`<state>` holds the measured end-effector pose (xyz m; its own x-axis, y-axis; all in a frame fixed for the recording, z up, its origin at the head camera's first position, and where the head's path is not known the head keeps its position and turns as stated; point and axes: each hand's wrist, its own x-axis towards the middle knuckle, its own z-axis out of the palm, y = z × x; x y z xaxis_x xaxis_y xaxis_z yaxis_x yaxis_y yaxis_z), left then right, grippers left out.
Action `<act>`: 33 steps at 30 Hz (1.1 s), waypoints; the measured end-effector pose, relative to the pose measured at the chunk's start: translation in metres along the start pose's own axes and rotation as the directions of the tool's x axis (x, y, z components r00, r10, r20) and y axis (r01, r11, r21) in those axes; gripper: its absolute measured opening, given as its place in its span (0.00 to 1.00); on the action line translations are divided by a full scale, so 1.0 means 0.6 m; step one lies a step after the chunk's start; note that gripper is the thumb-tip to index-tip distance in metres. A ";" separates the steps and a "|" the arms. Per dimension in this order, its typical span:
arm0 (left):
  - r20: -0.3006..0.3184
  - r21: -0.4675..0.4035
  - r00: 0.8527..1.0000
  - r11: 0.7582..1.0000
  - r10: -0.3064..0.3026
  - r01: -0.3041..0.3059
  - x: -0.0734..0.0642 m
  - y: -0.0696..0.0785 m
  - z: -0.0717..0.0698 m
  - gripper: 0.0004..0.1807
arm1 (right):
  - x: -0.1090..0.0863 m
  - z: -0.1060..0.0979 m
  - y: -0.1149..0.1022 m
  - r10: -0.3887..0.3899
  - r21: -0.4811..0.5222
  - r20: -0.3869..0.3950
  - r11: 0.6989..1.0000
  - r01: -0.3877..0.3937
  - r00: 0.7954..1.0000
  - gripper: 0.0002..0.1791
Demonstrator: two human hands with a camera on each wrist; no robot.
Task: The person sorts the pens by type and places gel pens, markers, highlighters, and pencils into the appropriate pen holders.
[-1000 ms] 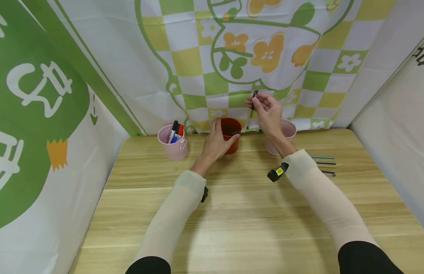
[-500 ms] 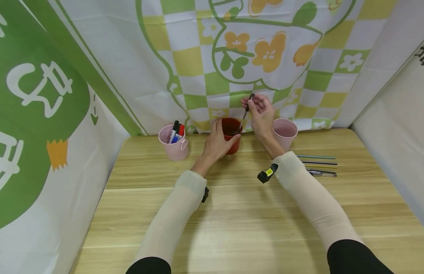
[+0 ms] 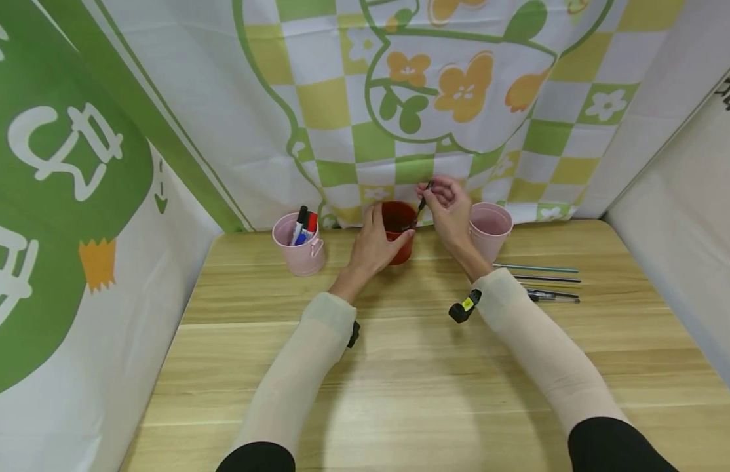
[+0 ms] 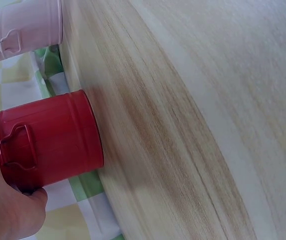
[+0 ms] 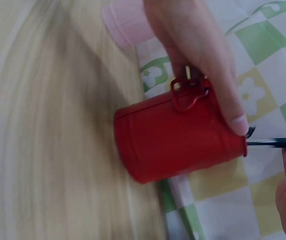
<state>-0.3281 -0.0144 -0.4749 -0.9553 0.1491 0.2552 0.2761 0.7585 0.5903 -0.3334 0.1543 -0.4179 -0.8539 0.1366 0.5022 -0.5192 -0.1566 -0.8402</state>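
Head view, red bucket (image 3: 400,255): stood near the middle of the frame, upright at the far edge of the wooden table (image 3: 400,380).
Head view, left hand (image 3: 371,248): was clamped round the bucket's left side and rim, thumb at the front.
Head view, black pen (image 3: 422,202): slanted at the bucket's right rim, upper part pinched between thumb and fingers of the right hand (image 3: 452,213), just up and right of the bucket.
Head view, neighbours: a pink bucket (image 3: 306,263) with markers (image 3: 306,226) stood left of centre; a second pink bucket (image 3: 487,244) sat right of the right hand; slim pens (image 3: 548,278) lay right of centre, partly hidden by the sleeve (image 3: 518,314).
Left wrist view, grip: the left hand, at lower left, held the red bucket by its mouth end.
Right wrist view, pen: ran from the right hand at the right edge to the bucket's mouth, beside the left thumb (image 5: 237,117); the rim hid its far end.
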 end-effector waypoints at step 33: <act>0.008 -0.029 1.000 1.000 0.013 -0.013 -0.003 -0.001 -0.002 0.55 | -0.036 -0.056 -0.090 0.049 -0.416 0.345 0.903 0.106 0.937 0.21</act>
<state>-0.3265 -0.0157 -0.4749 -0.9524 0.1641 0.2568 0.2913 0.7379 0.6088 -0.2856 0.1926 -0.3902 -0.8383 -0.2171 0.5002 -0.5443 0.2798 -0.7909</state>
